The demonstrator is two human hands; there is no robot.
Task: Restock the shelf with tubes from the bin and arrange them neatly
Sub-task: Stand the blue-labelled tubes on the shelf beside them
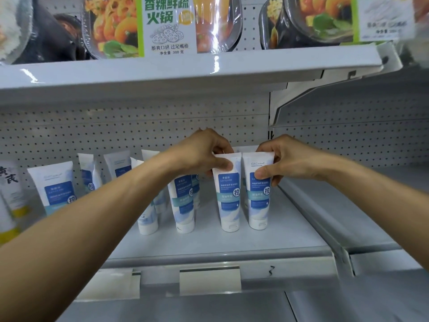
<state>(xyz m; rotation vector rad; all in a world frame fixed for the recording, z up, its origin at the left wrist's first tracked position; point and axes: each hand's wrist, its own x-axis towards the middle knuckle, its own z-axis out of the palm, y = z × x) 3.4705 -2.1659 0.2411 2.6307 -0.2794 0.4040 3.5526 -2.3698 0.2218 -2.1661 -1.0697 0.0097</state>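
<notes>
**Both hands on two tubes near the shelf's right edge**

The left hand [204,154] is pinching the crimped top of a white-and-blue tube [228,198], thumb in front, fingers behind. The right hand [287,162] is pinching the neighbouring tube [258,196] the same way. Both tubes are standing cap-down, just beside each other, near the right edge of the shelf [232,245], back from its front edge. More tubes [183,205] are standing leftward, some leaning. Hotpot trays [160,24] are sitting on the shelf above.
</notes>
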